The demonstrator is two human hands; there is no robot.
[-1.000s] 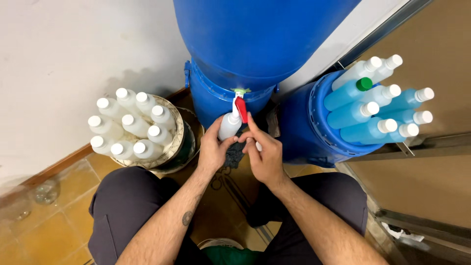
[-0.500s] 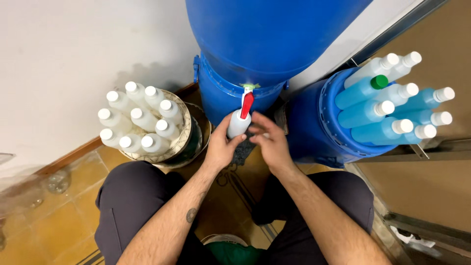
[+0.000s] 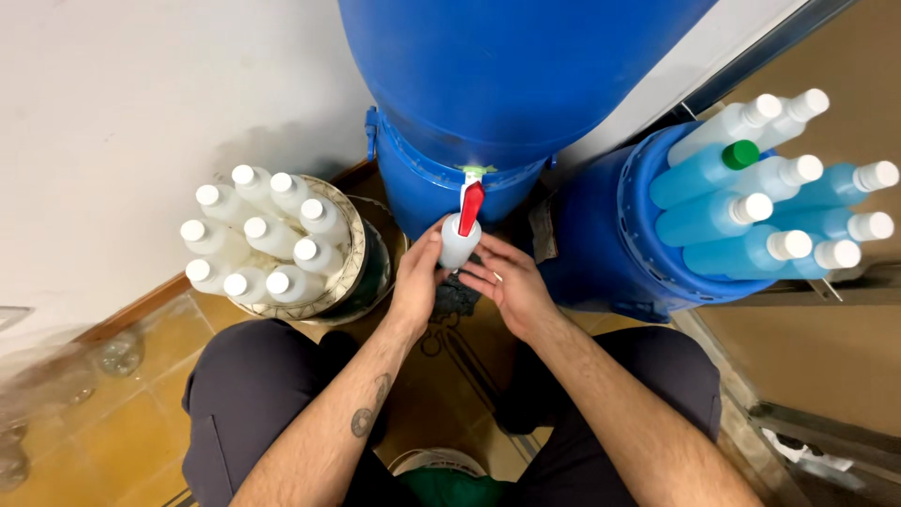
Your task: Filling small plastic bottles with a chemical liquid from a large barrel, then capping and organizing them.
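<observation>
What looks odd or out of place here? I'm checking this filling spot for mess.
One green cap stands out among the white-capped blue bottles in the blue bucket. A pale smudge marks the white wall. I see no spill where the left hand holds the small bottle.

The narrow gap under the big blue barrel (image 3: 507, 75) is hemmed by the round basket (image 3: 361, 272) and blue bucket (image 3: 591, 244).

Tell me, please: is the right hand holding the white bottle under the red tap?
No. The left hand wraps around the white bottle under the red tap, while the right hand is open beside it.
</observation>
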